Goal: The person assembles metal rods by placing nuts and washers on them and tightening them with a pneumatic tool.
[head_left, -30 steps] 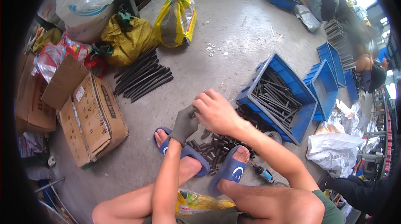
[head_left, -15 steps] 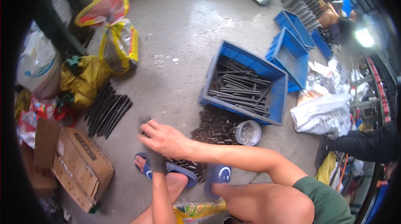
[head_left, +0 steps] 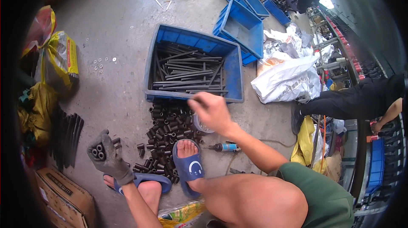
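In a grey work glove, my left hand (head_left: 111,164) is closed around several short black tubes (head_left: 98,152), their round ends facing up. It is held low at the left, beside a loose pile of similar short black tubes (head_left: 163,143) on the floor. My bare right hand (head_left: 210,111) is over the front rim of a blue crate (head_left: 236,75) and partly covers a small white bowl (head_left: 197,122) of small metal pieces. Its fingers look bent but are smeared by motion, so any held piece is hidden. Long dark rods (head_left: 189,71) fill much of the crate.
My sandalled feet flank the pile. A blue-and-black power tool (head_left: 223,147) with a cord lies to its right. More blue crates (head_left: 242,30) and white sacks (head_left: 287,77) stand beyond. Black rods (head_left: 66,136) and a cardboard box (head_left: 63,196) are at left. Two other people are at right.
My hands were together over the floor at left; now they are apart. The right one has moved away to the bowl and crate rim. The view has swung right.
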`<move>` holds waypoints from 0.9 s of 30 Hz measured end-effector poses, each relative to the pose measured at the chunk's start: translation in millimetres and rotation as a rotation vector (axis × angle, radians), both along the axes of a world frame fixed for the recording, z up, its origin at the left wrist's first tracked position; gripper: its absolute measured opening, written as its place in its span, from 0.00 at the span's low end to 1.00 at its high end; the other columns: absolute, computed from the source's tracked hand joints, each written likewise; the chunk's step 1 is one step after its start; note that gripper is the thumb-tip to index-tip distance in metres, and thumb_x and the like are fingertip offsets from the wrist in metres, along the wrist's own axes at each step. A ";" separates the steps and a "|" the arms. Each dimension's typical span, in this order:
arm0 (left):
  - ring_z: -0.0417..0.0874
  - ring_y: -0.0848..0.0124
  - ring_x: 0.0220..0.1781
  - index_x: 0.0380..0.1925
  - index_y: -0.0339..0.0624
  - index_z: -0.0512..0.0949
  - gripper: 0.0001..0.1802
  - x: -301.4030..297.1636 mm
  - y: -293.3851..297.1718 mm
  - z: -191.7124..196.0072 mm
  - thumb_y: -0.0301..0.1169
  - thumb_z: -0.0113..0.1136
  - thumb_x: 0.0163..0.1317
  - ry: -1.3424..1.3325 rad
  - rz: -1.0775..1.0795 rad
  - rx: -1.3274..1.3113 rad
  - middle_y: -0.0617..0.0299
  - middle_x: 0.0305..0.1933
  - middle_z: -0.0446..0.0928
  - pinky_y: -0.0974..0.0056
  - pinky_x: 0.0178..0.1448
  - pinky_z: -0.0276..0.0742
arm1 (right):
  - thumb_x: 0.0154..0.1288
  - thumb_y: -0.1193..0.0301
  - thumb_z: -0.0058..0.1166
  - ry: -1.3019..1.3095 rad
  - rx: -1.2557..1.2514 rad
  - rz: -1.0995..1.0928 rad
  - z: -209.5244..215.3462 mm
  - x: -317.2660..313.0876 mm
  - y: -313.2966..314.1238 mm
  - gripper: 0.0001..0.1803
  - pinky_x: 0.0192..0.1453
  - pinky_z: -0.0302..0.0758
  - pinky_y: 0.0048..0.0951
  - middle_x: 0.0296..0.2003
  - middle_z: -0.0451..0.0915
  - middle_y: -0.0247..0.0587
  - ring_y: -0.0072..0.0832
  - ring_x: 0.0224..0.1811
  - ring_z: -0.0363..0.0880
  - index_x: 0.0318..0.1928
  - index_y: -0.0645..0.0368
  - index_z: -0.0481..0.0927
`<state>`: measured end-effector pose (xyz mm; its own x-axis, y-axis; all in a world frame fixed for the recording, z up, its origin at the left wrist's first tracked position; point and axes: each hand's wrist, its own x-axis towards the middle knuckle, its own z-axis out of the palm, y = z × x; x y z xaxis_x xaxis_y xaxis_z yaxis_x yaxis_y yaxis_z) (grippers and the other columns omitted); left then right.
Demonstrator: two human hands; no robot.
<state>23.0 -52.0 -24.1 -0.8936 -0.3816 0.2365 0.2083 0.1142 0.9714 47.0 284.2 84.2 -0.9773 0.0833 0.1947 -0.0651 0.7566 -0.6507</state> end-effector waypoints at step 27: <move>0.83 0.74 0.31 0.36 0.40 0.79 0.07 2.0 20.6 3.5 0.24 0.70 0.69 -0.004 0.057 0.040 0.61 0.30 0.85 0.67 0.41 0.81 | 0.63 0.72 0.68 -0.289 0.370 0.022 -105.4 63.4 79.8 0.07 0.47 0.85 0.48 0.36 0.87 0.51 0.53 0.40 0.87 0.41 0.57 0.92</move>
<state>25.0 -31.4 -20.7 -0.8711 -0.4408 0.2167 0.1988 0.0871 0.9762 110.4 364.0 -21.2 -0.9966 0.0386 -0.0728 0.0606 0.9417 -0.3310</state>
